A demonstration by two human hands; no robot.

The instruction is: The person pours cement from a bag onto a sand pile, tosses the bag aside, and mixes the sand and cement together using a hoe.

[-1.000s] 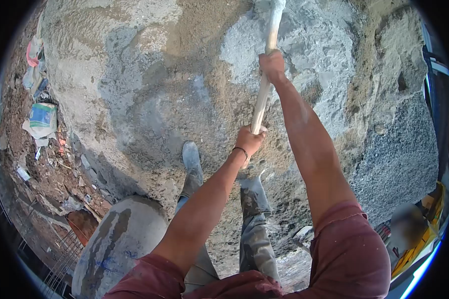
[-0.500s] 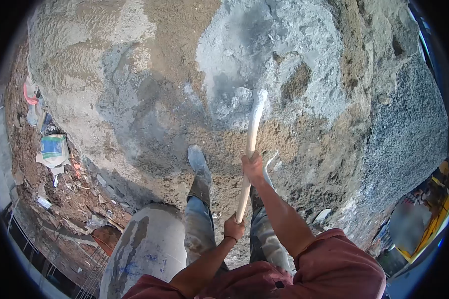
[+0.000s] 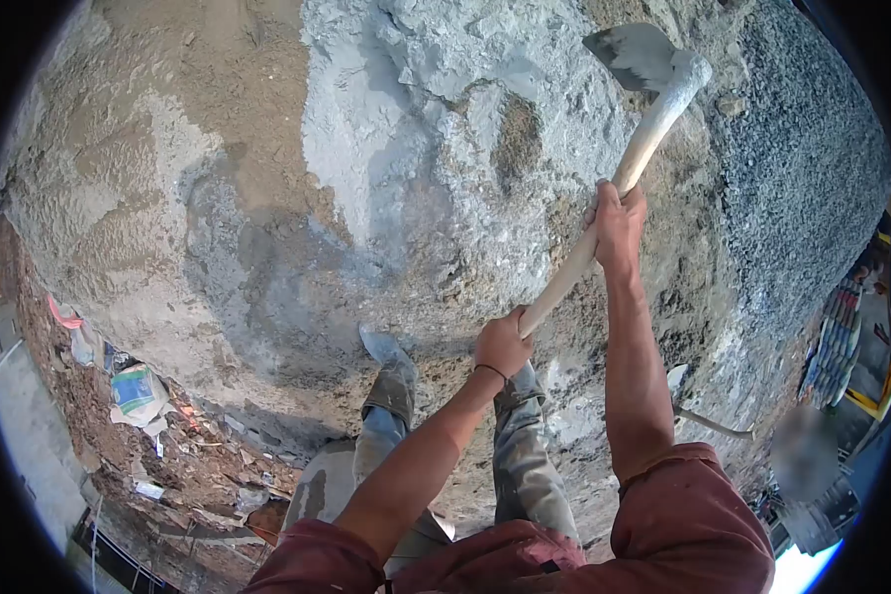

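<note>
A hoe (image 3: 569, 277) with a pale wooden handle slants up to the right across the view. My left hand (image 3: 503, 345), a dark band at its wrist, is wrapped round the handle's lower end. Farther up, my right hand (image 3: 619, 226) grips the same handle. The broad metal blade (image 3: 636, 57) hangs over the far right part of the pale grey cement powder (image 3: 366, 129), close to the gravel. Powder whitens the head end of the handle. Below my hands, my boots (image 3: 386, 351) stand at the near edge of the mix.
Brown sand (image 3: 257, 109) lies left of the powder, and dark gravel (image 3: 802, 148) is heaped at right. A second long-handled tool (image 3: 715, 424) rests on the ground. Rubble with a sack (image 3: 139, 394) is at left, near a concrete cylinder (image 3: 319, 487). A blurred person (image 3: 804, 455) is at right.
Both hands have moved up and right with the hoe, and its handle has tilted rightward. The blade, out of sight before, now shows raised at upper right. My view has turned somewhat.
</note>
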